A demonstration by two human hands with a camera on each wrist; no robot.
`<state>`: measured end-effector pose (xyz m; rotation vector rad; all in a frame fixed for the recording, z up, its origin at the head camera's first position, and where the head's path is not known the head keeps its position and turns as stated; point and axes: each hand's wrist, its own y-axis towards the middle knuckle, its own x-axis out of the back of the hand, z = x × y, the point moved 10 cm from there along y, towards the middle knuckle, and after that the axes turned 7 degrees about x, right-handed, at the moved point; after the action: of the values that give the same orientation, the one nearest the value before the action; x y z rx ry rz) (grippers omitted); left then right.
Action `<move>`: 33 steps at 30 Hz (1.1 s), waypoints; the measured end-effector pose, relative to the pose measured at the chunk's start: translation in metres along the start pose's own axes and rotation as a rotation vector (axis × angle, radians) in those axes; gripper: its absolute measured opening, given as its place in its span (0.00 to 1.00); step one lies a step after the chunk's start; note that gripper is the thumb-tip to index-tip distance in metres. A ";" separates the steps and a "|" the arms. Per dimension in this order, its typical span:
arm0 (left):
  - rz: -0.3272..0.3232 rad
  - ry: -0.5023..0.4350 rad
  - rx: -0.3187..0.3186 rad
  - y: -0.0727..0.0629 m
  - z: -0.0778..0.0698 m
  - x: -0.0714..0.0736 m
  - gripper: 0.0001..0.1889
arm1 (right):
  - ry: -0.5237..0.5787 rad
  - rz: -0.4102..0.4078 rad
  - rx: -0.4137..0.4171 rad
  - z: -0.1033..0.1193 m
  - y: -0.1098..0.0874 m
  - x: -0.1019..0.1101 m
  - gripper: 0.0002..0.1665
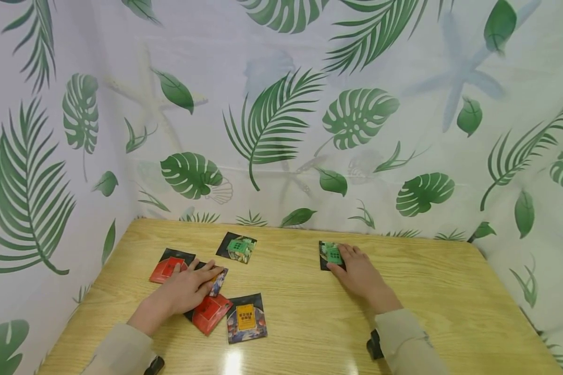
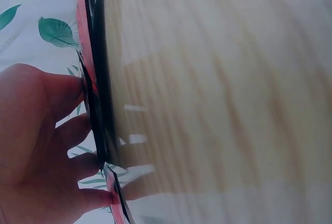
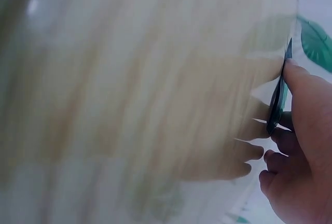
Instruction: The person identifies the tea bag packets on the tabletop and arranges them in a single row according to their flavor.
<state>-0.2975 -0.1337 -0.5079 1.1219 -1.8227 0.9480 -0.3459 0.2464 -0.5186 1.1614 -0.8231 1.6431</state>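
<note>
Several flat, square printed sachets lie on the wooden table. My left hand (image 1: 187,285), fingers spread, rests on a purple and orange sachet (image 1: 219,282) that it mostly covers. Beside that hand are a red and black sachet (image 1: 172,264) on the far left and another red sachet (image 1: 209,314) below its palm. In the left wrist view the fingertips meet the sachets' edges. On the right, my right hand (image 1: 360,272) touches a green and black sachet (image 1: 330,254), thumb at its near edge and fingers over its right side.
A second green sachet (image 1: 237,247) lies at the back, between the hands. Nearer, a purple sachet with an orange label (image 1: 246,318) lies right of the left hand. The wooden table (image 1: 291,291) meets a leaf-printed cloth (image 1: 281,130) along its back edge.
</note>
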 end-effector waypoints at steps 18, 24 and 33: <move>-0.019 0.004 -0.007 -0.002 -0.003 0.003 0.26 | 0.002 0.041 -0.027 -0.030 -0.010 0.014 0.48; -0.016 0.005 0.001 -0.003 -0.002 0.003 0.26 | 0.007 0.043 -0.023 -0.032 -0.008 0.011 0.49; -0.016 0.007 0.003 0.000 0.000 -0.001 0.26 | 0.016 0.030 -0.015 -0.031 -0.009 0.010 0.49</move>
<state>-0.2972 -0.1337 -0.5090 1.1320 -1.8044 0.9440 -0.3484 0.2800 -0.5193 1.1294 -0.8450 1.6664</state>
